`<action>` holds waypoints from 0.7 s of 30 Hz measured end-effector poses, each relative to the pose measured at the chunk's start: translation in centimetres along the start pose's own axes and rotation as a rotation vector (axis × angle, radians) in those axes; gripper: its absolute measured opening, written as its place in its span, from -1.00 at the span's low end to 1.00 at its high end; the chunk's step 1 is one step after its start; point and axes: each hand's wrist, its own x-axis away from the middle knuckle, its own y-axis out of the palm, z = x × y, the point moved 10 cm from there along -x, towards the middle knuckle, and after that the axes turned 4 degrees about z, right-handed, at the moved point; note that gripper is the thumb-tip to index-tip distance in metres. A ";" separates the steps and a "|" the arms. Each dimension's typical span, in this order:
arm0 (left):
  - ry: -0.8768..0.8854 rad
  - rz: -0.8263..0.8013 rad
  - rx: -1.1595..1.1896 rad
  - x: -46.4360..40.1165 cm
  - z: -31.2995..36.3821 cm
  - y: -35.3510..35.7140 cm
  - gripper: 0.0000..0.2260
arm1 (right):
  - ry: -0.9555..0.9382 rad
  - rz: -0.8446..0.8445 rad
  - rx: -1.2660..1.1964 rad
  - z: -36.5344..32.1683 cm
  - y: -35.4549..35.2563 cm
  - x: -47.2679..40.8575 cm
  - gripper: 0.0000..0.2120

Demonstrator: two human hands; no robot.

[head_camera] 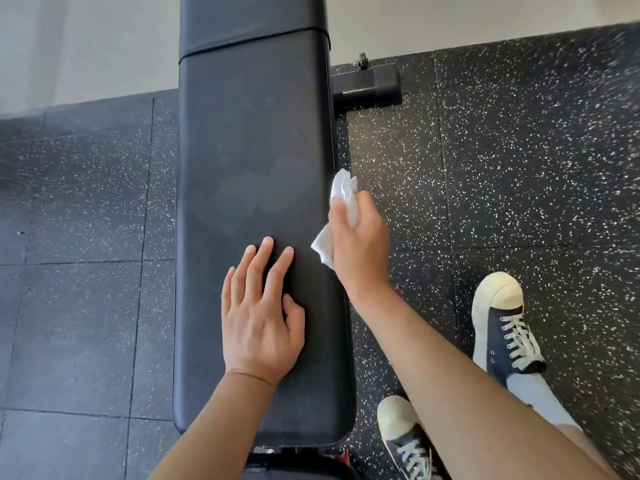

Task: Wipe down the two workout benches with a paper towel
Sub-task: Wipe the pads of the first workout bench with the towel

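The left hand [259,317] lies flat, fingers straight, on the black workout bench [256,161]. At the pad's right edge the right hand [360,237] grips a crumpled paper towel [341,195]. Speckled floor [502,168] lies open rightward.

The top of the bench [256,140] is bare from the seam at its far end down to the left hand [259,317], which lies flat near the near end. At the right edge the right hand [360,237] with the paper towel [343,192] blocks the side. Further along this edge, the bench foot [370,84] stands on the floor [502,168]. The floor along the left edge is free.
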 end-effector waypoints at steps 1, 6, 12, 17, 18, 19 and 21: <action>0.000 -0.005 0.003 0.0 0.0 0.0 -0.43 | -0.023 -0.008 0.007 0.5 -0.5 1.7 -0.70; -0.031 -0.001 -0.062 0.1 0.1 -0.1 -0.42 | -0.119 -0.119 0.019 4.5 -3.8 11.4 -0.67; -0.187 -0.131 -0.192 0.1 1.1 -1.2 -0.46 | -0.246 -0.367 0.274 3.6 -6.1 12.7 -0.65; -0.371 -0.289 -0.003 0.4 2.2 -3.4 -0.56 | -0.214 -0.339 0.301 -2.5 -8.1 7.5 -0.66; -0.383 -0.302 0.025 0.6 2.3 -4.1 -0.57 | -0.214 -0.330 0.303 -4.0 -8.4 6.6 -0.66; -0.396 -0.308 0.044 0.8 2.2 -4.9 -0.57 | -0.214 -0.322 0.308 -5.3 -8.7 5.7 -0.66; -0.428 -0.309 0.063 1.2 1.5 -6.5 -0.56 | -0.217 -0.311 0.308 -7.6 -9.1 4.5 -0.67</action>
